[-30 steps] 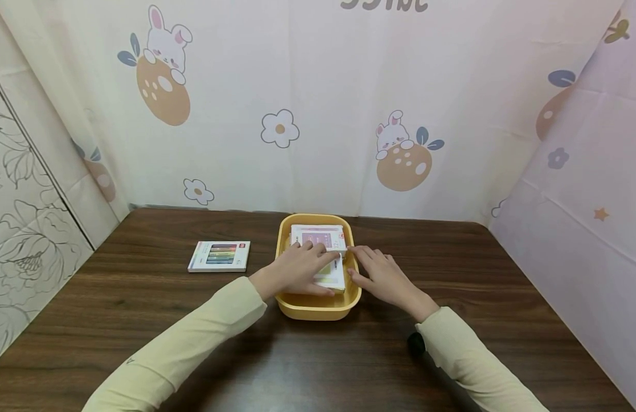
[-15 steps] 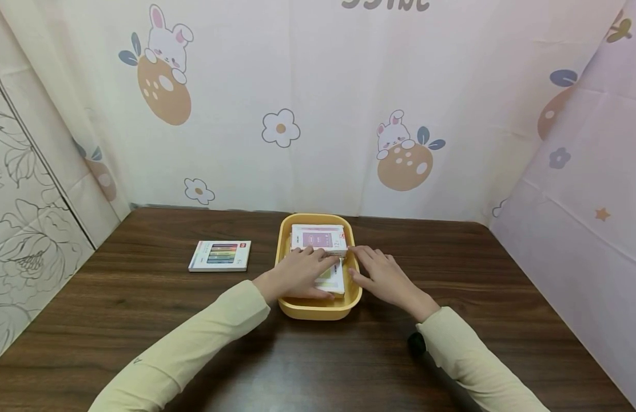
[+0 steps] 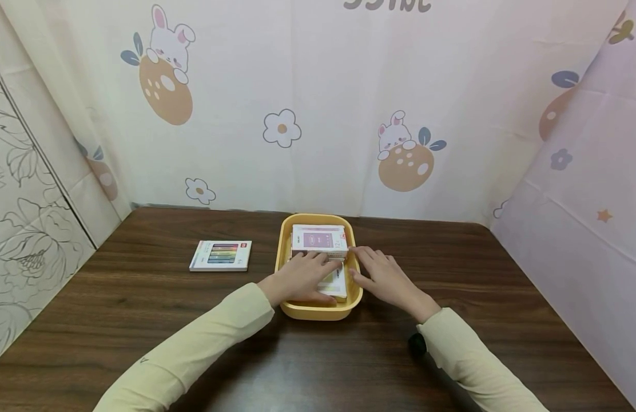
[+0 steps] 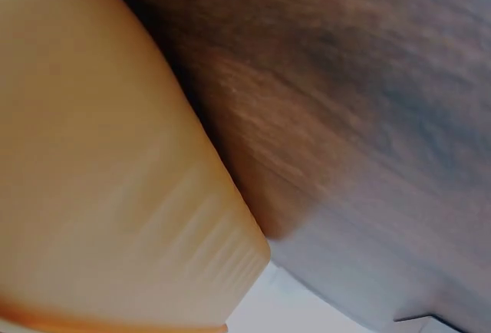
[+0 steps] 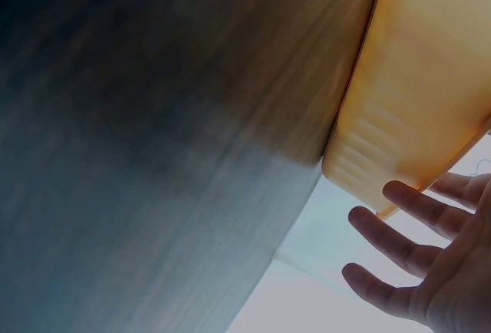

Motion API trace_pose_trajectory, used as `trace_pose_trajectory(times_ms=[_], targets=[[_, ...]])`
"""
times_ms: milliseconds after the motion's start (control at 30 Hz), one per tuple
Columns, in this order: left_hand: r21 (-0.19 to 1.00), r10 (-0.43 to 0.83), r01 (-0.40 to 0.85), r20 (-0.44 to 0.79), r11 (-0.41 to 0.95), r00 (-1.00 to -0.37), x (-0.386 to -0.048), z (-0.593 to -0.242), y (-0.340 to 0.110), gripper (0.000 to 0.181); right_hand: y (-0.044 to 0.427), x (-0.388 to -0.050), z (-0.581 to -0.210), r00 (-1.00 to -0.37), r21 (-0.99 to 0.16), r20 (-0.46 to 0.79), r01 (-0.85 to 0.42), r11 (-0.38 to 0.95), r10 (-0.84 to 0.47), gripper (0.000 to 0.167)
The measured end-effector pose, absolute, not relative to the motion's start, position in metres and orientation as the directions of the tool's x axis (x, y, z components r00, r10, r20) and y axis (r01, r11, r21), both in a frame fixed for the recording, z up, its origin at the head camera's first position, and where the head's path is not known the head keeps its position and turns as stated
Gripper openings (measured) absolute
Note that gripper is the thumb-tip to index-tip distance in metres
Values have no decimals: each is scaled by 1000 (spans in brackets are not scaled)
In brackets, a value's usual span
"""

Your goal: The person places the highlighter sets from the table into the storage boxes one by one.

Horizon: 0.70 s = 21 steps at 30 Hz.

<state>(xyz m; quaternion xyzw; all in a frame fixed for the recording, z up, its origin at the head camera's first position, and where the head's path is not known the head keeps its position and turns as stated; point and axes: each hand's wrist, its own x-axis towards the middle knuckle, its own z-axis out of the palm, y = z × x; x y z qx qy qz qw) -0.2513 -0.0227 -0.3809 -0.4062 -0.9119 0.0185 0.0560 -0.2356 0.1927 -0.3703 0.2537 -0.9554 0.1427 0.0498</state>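
Purple-printed box (image 3: 318,238) and yellow-printed box (image 3: 339,281) both sit in the yellow basket (image 3: 318,314) on the counter (image 3: 307,366), so I'd call those done; the flat white pack (image 3: 222,256) out left probably remains. Left hand (image 3: 301,279) lies loosely over the yellow-printed box, right hand (image 3: 387,280) relaxed at the yellow basket, neither gripping, from my end.

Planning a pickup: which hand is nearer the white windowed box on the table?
Left. The left hand is over the yellow basket, right of the windowed box; the right hand is farther, at the basket's right rim.
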Motion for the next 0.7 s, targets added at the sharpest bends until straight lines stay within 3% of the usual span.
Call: trace_pose_trajectory(times_ms=[700], targets=[[-52,738,737,89,674,-668,-250,-379,-23,81,192,-234,-369,-859,-243,194,-511,825,-474,52]])
